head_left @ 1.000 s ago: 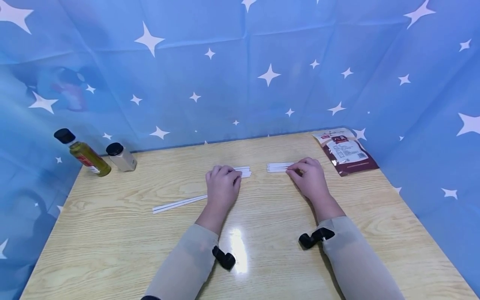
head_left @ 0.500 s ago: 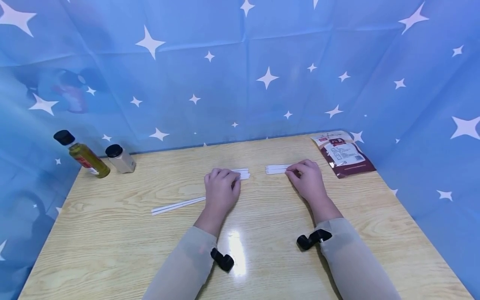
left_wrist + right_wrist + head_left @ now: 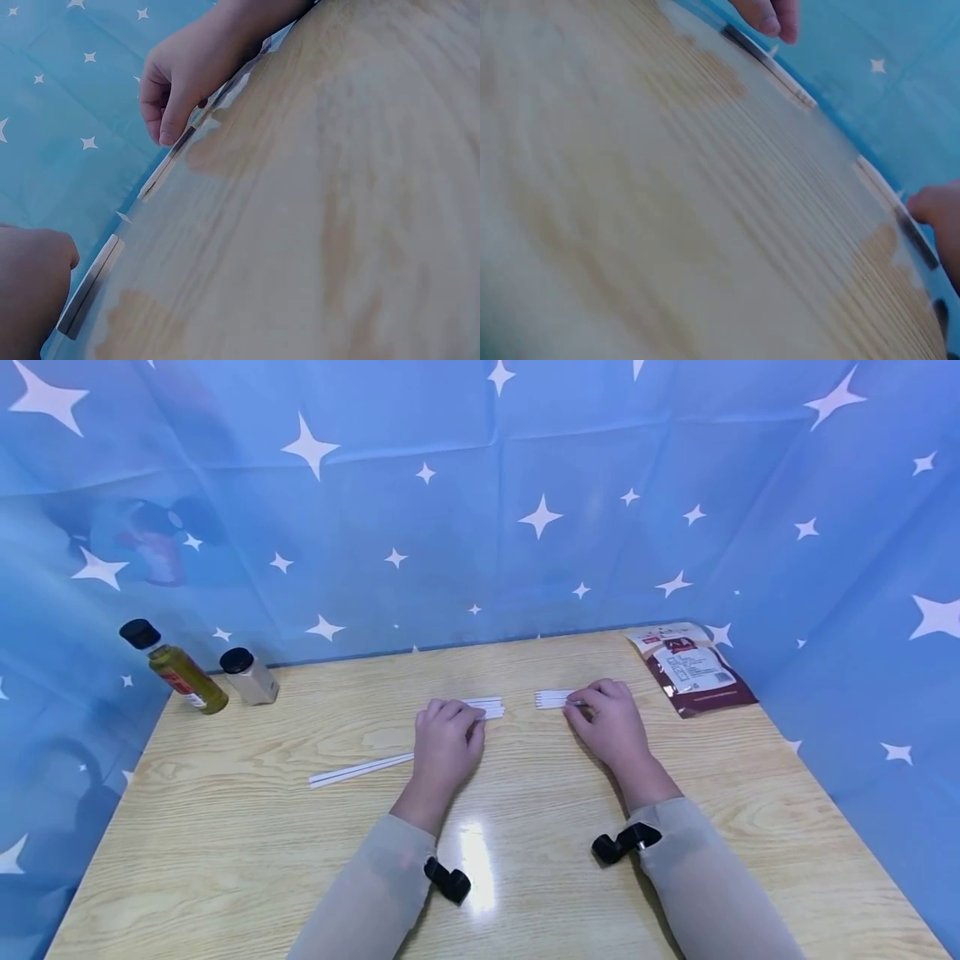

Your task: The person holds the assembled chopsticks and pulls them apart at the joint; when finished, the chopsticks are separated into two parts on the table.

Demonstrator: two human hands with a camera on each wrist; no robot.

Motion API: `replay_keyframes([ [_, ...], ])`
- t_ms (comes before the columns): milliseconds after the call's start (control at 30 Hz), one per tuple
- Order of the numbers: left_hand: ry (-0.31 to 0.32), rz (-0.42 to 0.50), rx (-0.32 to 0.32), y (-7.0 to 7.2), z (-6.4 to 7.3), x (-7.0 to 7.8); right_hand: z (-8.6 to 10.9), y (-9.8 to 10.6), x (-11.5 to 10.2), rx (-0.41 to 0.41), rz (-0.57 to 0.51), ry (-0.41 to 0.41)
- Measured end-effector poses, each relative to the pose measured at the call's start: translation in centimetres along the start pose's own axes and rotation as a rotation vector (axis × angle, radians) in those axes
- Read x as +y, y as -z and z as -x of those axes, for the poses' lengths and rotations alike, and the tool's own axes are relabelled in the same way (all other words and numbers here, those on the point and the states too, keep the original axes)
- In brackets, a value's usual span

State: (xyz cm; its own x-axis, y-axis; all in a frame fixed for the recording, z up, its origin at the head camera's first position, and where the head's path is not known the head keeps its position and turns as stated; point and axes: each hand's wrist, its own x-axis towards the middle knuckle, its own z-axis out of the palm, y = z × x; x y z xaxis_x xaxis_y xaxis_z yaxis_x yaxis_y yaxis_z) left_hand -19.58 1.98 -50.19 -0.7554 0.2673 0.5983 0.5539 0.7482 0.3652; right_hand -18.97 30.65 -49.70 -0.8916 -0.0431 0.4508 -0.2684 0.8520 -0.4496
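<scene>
My left hand point(image 3: 444, 743) bends over a row of thin white strips point(image 3: 491, 707), fingers curled and thumb at their near side. Part of that row lies hidden under it. Across a short gap, my right hand point(image 3: 611, 727) pinches a second row of white strips point(image 3: 551, 699), fingertips and thumb at its near edge. In the left wrist view the right hand's fingertips point(image 3: 166, 138) come down close to the strips. Two more white strips point(image 3: 360, 770) lie slanted on the wood, their right ends reaching behind the left hand.
At the table's back left lean a bottle of greenish oil point(image 3: 186, 679) and a black-capped shaker point(image 3: 251, 678). A maroon and white packet point(image 3: 697, 670) lies at the back right. A blue star-printed curtain point(image 3: 450, 527) stands behind the wooden table point(image 3: 262, 860).
My right hand has shifted slightly left along its row of strips. The left hand stays in place, and the head view has tilted a little.
</scene>
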Motion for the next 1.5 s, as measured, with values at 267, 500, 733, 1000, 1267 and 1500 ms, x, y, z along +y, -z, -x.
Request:
replay_keyframes([
  [267, 0.007, -0.015, 0.003, 0.5, 0.5, -0.3, 0.0, -0.8, -1.0, 0.031, -0.002, 0.063],
  [500, -0.046, -0.018, 0.017, 1.2, 0.9, -0.4, 0.2, -1.4, -2.0, 0.022, -0.005, 0.078],
  [733, -0.131, -0.029, 0.063, 2.1, 1.2, -0.3, 0.1, -2.4, -3.7, 0.028, -0.018, 0.157],
  [1000, -0.100, -0.025, 0.066, 3.3, 2.1, -1.4, 0.0, -3.9, -6.1, 0.026, -0.044, 0.239],
  [1267, -0.102, -0.040, 0.084, 4.7, 3.1, -3.0, -0.2, -5.3, -8.5, 0.021, -0.078, 0.290],
  [1500, -0.036, -0.082, 0.045, 6.4, 3.8, -4.3, -0.5, -6.6, -10.6, 0.018, -0.094, 0.350],
])
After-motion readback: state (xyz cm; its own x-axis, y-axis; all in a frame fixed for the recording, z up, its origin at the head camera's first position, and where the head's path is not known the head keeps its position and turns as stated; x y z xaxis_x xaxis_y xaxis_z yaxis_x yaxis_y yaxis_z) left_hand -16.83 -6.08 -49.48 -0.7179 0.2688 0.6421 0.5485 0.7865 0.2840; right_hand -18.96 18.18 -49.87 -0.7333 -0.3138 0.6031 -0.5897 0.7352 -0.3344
